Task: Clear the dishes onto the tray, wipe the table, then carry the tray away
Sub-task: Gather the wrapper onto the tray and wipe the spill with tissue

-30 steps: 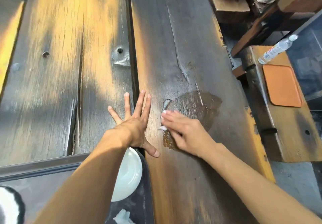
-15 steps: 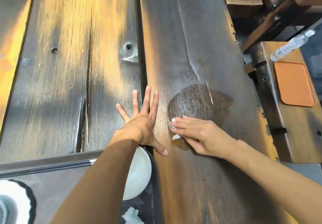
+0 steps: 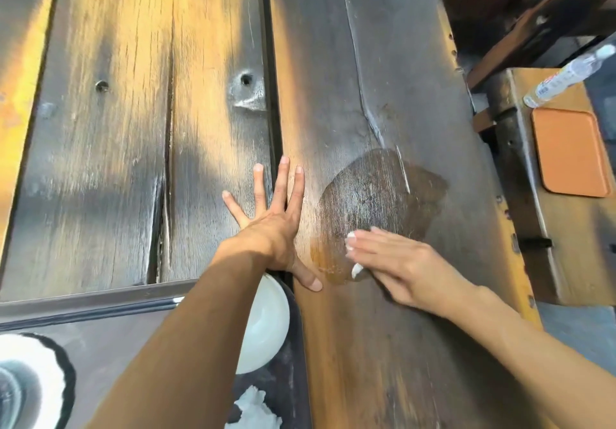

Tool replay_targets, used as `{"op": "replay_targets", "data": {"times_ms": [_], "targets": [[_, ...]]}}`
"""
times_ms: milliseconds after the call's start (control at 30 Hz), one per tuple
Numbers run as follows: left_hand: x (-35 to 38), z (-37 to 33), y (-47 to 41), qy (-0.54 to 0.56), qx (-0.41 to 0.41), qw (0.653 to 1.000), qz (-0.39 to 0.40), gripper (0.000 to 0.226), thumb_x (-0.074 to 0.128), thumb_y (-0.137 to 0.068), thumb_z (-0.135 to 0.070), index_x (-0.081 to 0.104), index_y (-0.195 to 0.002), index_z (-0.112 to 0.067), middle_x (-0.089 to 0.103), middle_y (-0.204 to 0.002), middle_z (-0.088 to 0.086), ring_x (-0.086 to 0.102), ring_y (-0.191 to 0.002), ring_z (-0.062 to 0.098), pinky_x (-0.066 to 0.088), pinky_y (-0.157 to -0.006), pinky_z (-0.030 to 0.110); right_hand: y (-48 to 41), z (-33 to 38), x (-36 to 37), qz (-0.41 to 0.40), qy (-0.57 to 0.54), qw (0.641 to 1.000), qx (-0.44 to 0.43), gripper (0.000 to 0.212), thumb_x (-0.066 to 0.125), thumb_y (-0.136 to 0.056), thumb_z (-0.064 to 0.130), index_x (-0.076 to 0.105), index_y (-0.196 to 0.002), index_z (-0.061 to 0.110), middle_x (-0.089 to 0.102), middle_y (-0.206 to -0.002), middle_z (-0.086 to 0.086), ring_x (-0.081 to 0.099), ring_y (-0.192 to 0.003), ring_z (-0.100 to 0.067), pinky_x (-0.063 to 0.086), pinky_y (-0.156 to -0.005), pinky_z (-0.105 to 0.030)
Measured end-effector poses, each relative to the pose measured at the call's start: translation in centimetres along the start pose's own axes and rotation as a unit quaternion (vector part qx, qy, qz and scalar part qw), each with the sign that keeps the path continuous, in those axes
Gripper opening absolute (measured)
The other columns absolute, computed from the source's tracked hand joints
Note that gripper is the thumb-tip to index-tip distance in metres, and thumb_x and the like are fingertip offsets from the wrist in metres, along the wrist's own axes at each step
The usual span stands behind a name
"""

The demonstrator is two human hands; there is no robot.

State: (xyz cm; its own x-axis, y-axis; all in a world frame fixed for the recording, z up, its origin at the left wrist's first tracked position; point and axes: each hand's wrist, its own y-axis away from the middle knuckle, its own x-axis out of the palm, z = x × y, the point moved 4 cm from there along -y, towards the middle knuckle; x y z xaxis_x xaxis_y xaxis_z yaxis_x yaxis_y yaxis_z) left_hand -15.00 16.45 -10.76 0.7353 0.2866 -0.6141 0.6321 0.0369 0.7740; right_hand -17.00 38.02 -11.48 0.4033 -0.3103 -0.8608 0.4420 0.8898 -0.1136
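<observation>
My right hand lies flat on the dark wooden table, pressing a small white tissue that mostly hides under the fingers. It sits at the near edge of a wet patch. My left hand rests palm down with spread fingers, just left of the patch. A dark tray at the bottom left holds a white bowl, a black-rimmed white dish and a crumpled tissue.
To the right of the table stands a wooden bench with an orange mat and a plastic bottle lying on it. More wooden furniture sits at the top right. Gaps run between the table's planks.
My right hand has slid the tissue back toward me and to the left across the wet patch, which has spread wider. My left hand stays planted.
</observation>
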Motion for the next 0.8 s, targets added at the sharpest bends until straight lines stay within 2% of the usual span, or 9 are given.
{"op": "replay_targets", "data": {"times_ms": [100, 167, 300, 400, 500, 600, 700, 767, 800], "targets": [[-0.1, 0.0, 0.1, -0.003, 0.001, 1.0, 0.005, 0.183, 0.085, -0.028, -0.076, -0.054, -0.133, -0.021, -0.071, -0.128, 0.0, -0.059, -0.121, 0.042, -0.016, -0.094, 0.086, 0.3, -6.8, -4.5, -0.174, 0.084, 0.953, 0.235, 0.03, 0.066, -0.089, -0.002, 0.072, -0.117, 0.007, 0.067, -0.129, -0.011, 0.064, -0.12, -0.028, 0.041, -0.111, -0.039], [-0.2, -0.1, 0.1, -0.001, -0.002, 1.0, 0.005, 0.183, 0.084, -0.027, -0.077, -0.054, -0.133, -0.022, -0.07, -0.129, 0.0, -0.058, -0.122, 0.042, -0.016, -0.093, 0.086, -1.9, -8.5, -4.8, -0.212, 0.107, 0.92, 0.312, 0.027, 0.066, -0.088, -0.003, 0.074, -0.113, 0.005, 0.068, -0.125, -0.015, 0.065, -0.118, -0.031, 0.04, -0.11, -0.035], [0.0, -0.2, 0.0, -0.012, -0.013, 1.0, -0.002, 0.184, 0.083, -0.024, -0.078, -0.054, -0.133, -0.022, -0.069, -0.131, 0.001, -0.056, -0.125, 0.042, -0.013, -0.095, 0.086, -4.3, -1.1, 0.1, -0.061, 0.036, 0.994, 0.088, 0.034, 0.068, -0.086, -0.001, 0.071, -0.119, 0.002, 0.065, -0.132, -0.014, 0.059, -0.126, -0.029, 0.036, -0.115, -0.034], [0.0, -0.3, 0.0, -0.013, -0.019, 1.0, -0.008, 0.185, 0.081, -0.021, -0.08, -0.054, -0.134, -0.022, -0.069, -0.131, 0.0, -0.055, -0.126, 0.042, -0.011, -0.096, 0.086, 0.7, 1.5, 0.5, 0.058, 0.016, 0.998, -0.034, 0.034, 0.068, -0.088, 0.003, 0.07, -0.123, 0.005, 0.063, -0.136, -0.009, 0.056, -0.131, -0.024, 0.04, -0.113, -0.039], [0.1, -0.2, -0.1, -0.005, -0.018, 1.0, -0.003, 0.185, 0.082, -0.021, -0.078, -0.056, -0.13, -0.024, -0.071, -0.128, -0.002, -0.057, -0.124, 0.041, -0.013, -0.096, 0.085, 4.1, -3.8, -3.7, -0.076, 0.065, 0.987, 0.127, 0.032, 0.064, -0.09, 0.003, 0.071, -0.12, 0.007, 0.064, -0.133, -0.008, 0.06, -0.126, -0.024, 0.042, -0.112, -0.033], [0.0, -0.2, -0.3, -0.003, -0.021, 1.0, -0.011, 0.185, 0.082, -0.02, -0.078, -0.057, -0.129, -0.025, -0.07, -0.128, -0.002, -0.056, -0.125, 0.041, -0.012, -0.096, 0.086, 2.8, -7.1, -5.2, -0.204, 0.091, 0.921, 0.318, 0.03, 0.067, -0.086, -0.001, 0.074, -0.114, 0.008, 0.068, -0.127, -0.011, 0.064, -0.12, -0.026, 0.044, -0.106, -0.032], [0.3, -0.2, -0.3, -0.01, -0.022, 0.999, -0.022, 0.185, 0.083, -0.02, -0.078, -0.056, -0.131, -0.025, -0.07, -0.13, -0.002, -0.056, -0.126, 0.04, -0.01, -0.097, 0.085, 0.6, -0.6, 0.1, -0.076, 0.018, 0.99, 0.113, 0.036, 0.067, -0.085, -0.003, 0.071, -0.119, 0.004, 0.064, -0.132, -0.013, 0.058, -0.127, -0.027, 0.037, -0.115, -0.033], [0.4, 0.0, -0.2, -0.011, -0.023, 0.999, -0.029, 0.185, 0.083, -0.021, -0.078, -0.055, -0.133, -0.025, -0.069, -0.13, -0.003, -0.055, -0.127, 0.04, -0.01, -0.098, 0.085, 2.7, 3.4, 1.6, 0.038, 0.013, 0.998, -0.043, 0.036, 0.066, -0.088, 0.001, 0.069, -0.124, 0.004, 0.062, -0.136, -0.01, 0.054, -0.133, -0.024, 0.038, -0.115, -0.037], [0.3, 0.0, -0.2, -0.006, -0.021, 0.999, -0.033, 0.185, 0.083, -0.021, -0.078, -0.054, -0.134, -0.025, -0.069, -0.131, -0.003, -0.055, -0.127, 0.04, -0.01, -0.098, 0.085, 4.0, 2.8, 1.0, 0.052, 0.01, 0.997, -0.051, 0.035, 0.066, -0.089, 0.002, 0.069, -0.124, 0.004, 0.062, -0.137, -0.009, 0.054, -0.133, -0.022, 0.039, -0.114, -0.037]]}}
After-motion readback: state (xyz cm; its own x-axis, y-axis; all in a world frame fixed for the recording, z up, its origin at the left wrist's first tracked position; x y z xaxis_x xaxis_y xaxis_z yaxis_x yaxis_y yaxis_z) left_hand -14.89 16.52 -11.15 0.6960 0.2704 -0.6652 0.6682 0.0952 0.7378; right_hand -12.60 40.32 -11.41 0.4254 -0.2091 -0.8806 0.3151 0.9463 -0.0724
